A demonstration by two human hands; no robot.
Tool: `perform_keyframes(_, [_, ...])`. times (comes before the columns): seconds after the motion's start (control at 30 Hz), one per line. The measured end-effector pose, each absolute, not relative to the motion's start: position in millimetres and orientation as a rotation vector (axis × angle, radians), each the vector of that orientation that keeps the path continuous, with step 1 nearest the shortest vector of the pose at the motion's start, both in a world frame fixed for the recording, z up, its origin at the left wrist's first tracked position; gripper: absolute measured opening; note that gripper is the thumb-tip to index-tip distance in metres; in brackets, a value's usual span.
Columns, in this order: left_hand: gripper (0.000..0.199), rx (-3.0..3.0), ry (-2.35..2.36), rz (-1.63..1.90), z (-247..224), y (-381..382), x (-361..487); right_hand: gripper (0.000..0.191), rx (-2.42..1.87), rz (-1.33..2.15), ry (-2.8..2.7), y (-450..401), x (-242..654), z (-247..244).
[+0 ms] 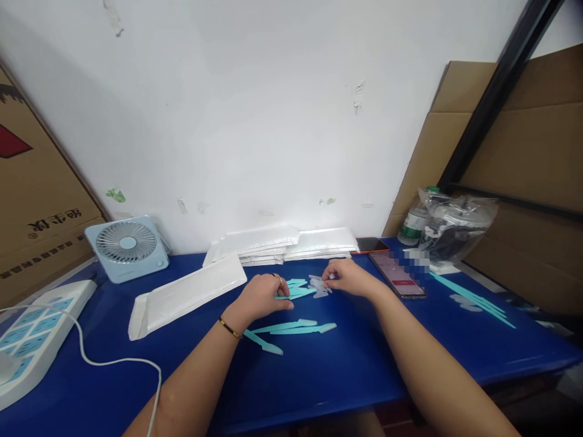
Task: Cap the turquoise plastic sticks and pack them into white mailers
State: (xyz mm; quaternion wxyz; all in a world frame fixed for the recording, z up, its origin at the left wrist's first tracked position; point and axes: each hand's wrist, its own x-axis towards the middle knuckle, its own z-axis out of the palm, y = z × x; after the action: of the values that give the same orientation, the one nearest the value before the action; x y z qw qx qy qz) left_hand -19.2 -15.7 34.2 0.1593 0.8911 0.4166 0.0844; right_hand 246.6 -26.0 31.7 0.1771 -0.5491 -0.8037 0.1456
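Note:
My left hand [266,295], with a bracelet at the wrist, has its thumb and fingers closed on a turquoise stick at the left side of a small pile of turquoise sticks [298,290]. My right hand [341,276] is at a little heap of clear plastic pieces [319,285], its fingertips pinched together; what they hold is too small to make out. Nearer the front edge lie a few turquoise sticks with pale ends [300,329]. A white padded envelope [186,294] lies left of my left hand.
Stacked white envelopes [259,244] rest against the wall. A blue fan [127,247] and a power strip [40,334] stand left. On the right are a phone [398,276], more turquoise sticks [478,300], a bottle [413,226] and a clear bag [455,227].

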Motion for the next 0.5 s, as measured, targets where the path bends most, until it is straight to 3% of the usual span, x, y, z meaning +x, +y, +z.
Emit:
perform_keyframes(0.17, [0.019, 2.422, 1.068, -0.112, 33.5, -26.4, -14.2, 0.014, -1.438, 0.547, -2.296, -32.1, 238.0, 31.8])
perform_keyframes(0.3, [0.014, 2.427, 1.173, -0.001, 26.6, -22.5, -10.5, 0.024, -1.299, 0.671, -2.383, -37.0, 224.3, 28.6])
perform_keyframes(0.5, [0.016, 2.544, 1.201, 0.182, 26.5, -17.0, -6.7, 0.021, -1.209, 0.677, -2.462, -32.9, 221.2, 23.7])
